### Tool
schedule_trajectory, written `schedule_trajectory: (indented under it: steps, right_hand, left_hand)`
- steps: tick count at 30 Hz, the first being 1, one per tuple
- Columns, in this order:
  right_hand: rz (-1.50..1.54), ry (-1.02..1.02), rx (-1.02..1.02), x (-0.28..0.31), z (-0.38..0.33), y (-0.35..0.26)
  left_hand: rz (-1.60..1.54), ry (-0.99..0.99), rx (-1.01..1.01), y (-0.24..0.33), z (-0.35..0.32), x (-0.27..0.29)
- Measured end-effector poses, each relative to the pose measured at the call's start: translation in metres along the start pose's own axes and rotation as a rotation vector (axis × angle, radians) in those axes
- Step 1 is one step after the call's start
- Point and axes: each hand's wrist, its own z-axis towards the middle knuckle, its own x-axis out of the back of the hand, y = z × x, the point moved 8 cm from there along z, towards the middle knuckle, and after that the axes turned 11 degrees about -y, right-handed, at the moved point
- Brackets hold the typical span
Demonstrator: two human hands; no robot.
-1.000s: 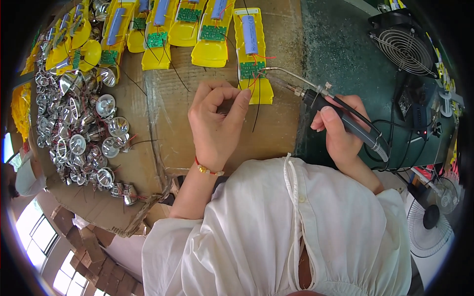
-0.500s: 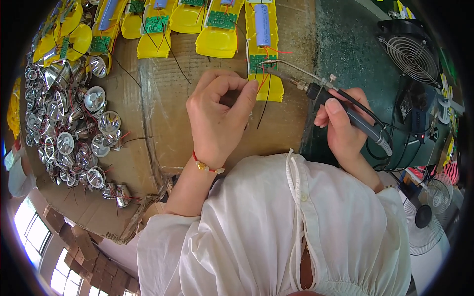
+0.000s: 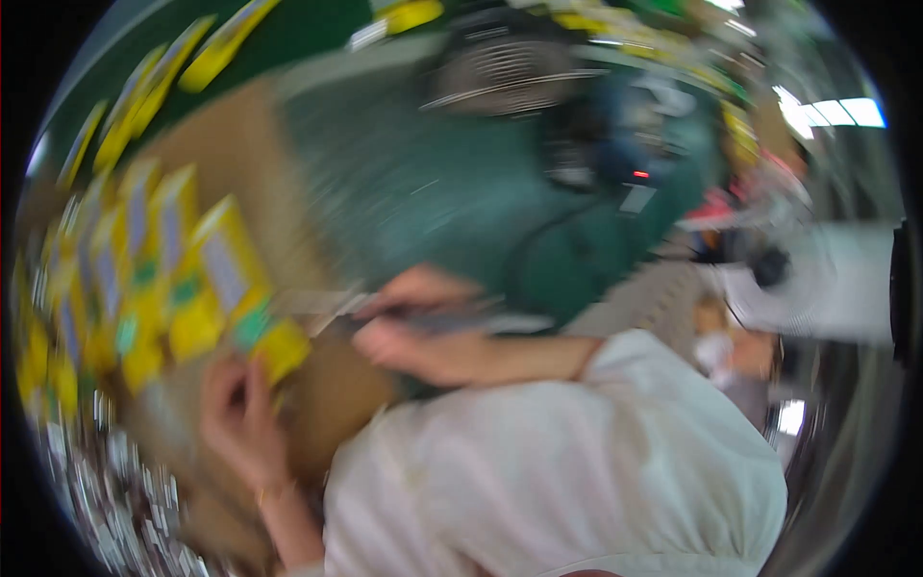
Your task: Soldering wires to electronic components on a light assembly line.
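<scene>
Motion smears the whole view. My left hand (image 3: 242, 418) is at the lower left, thumb and forefinger curled together in a pinch beside a green circuit board (image 3: 252, 327). Whatever those fingers hold is too blurred to make out. The board lies in a yellow plastic housing (image 3: 285, 352) with a bluish-purple cylindrical battery (image 3: 225, 273) at its far part. My right hand (image 3: 418, 327) is wrapped round a soldering iron (image 3: 457, 320), whose front end points left toward the housing. Blur hides whether its tip touches anything.
More yellow housings (image 3: 111, 264) with boards and batteries stand in rows at left, above silvery reflector cups (image 3: 115, 510). Cardboard (image 3: 346, 389) covers part of the green tabletop (image 3: 404, 183). A round-grilled fan (image 3: 505, 72) and a bluish box with a red light (image 3: 630, 135) sit farther back.
The view has swung to the right, so the bench and both hands appear shifted left and turned. My right hand still holds the soldering iron; my left remains pinched near the board.
</scene>
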Motion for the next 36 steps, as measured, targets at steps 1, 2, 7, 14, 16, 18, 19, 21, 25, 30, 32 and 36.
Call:
schedule_trajectory:
  steps: [1, 2, 7, 14, 16, 18, 19, 21, 25, 30, 32, 36]
  right_hand:
    - [0.135, -0.026, -0.047, -0.002, 0.003, -0.002]
    - [0.196, -0.035, 0.056, -0.008, 0.005, -0.005]
    - [0.282, -0.017, 0.193, -0.005, 0.001, -0.017]
    - [0.305, 0.043, 0.221, 0.004, -0.004, -0.009]
    - [0.304, 0.034, 0.218, 0.004, -0.004, -0.01]
    - [0.294, 0.024, 0.216, 0.006, -0.004, -0.01]
    - [0.321, 0.019, 0.194, 0.005, -0.003, -0.01]
    - [0.354, 0.012, 0.177, 0.002, -0.003, -0.01]
    - [0.287, 0.039, 0.2, -0.006, -0.001, -0.017]
    - [0.225, 0.021, 0.186, 0.003, -0.003, -0.016]
    - [0.145, 0.03, 0.127, 0.006, -0.004, -0.016]
    - [0.236, -0.017, -0.022, -0.002, -0.007, 0.002]
  left_hand:
    - [0.026, -0.012, -0.005, 0.001, 0.001, 0.003]
    - [0.115, 0.002, -0.031, 0.002, -0.005, 0.011]
    - [0.411, 0.184, -0.188, 0.04, -0.013, 0.009]
    - [0.48, 0.11, -0.345, 0.077, -0.02, -0.02]
    - [0.534, 0.11, -0.286, 0.074, -0.018, -0.018]
    - [0.393, 0.105, -0.298, 0.069, -0.017, -0.009]
    - [0.393, 0.107, -0.301, 0.062, -0.015, -0.002]
    - [0.133, 0.122, -0.225, 0.036, -0.008, 0.015]
    - [0.145, 0.045, -0.156, 0.041, -0.002, 0.011]
    - [0.259, 0.034, -0.083, 0.038, -0.008, -0.011]
    - [0.282, 0.037, -0.11, 0.035, -0.005, -0.013]
    - [0.266, 0.09, -0.225, 0.035, -0.004, -0.011]
